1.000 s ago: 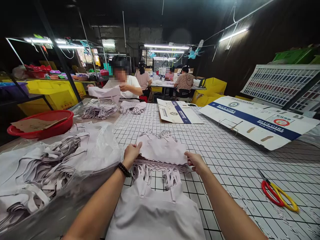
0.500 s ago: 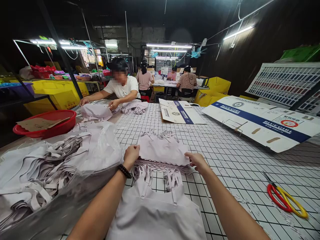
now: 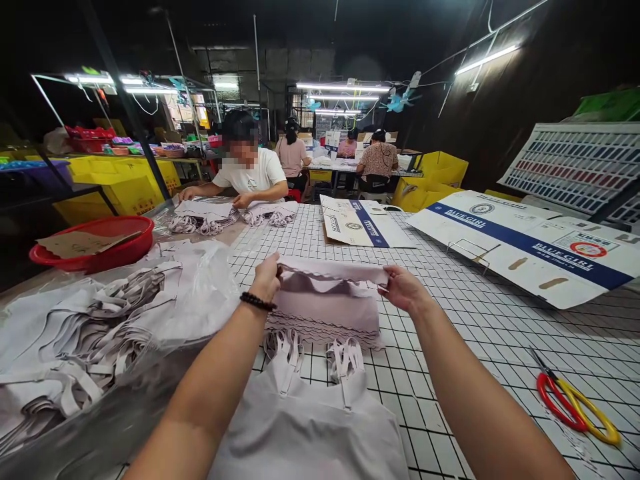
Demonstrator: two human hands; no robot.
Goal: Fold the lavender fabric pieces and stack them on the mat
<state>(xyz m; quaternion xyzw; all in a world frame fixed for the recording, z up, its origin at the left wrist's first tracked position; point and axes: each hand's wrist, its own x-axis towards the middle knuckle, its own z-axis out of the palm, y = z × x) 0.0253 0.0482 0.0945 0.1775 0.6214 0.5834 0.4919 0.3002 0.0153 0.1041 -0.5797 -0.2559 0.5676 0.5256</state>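
Between my hands stretches a pale pink camisole, its scalloped hem lifted off a stack of similar garments. My left hand pinches the hem's left corner, a dark beaded bracelet on the wrist. At the right corner, the fingers of my right hand are closed on the same hem. Closer to me lies another camisole, flat on the table with its straps pointing toward the stack. The lifted garment's straps are hidden behind it.
On the left, a clear plastic bag holds many pale garments, behind it a red basin. Red-and-yellow scissors lie at right on the grid-patterned table. Flattened cartons lie farther back. A co-worker handles garments across the table.
Both my hands have risen and moved away from me, lifting the top camisole's hem and exposing the stack beneath. The co-worker has laid the garment they held down on the table.
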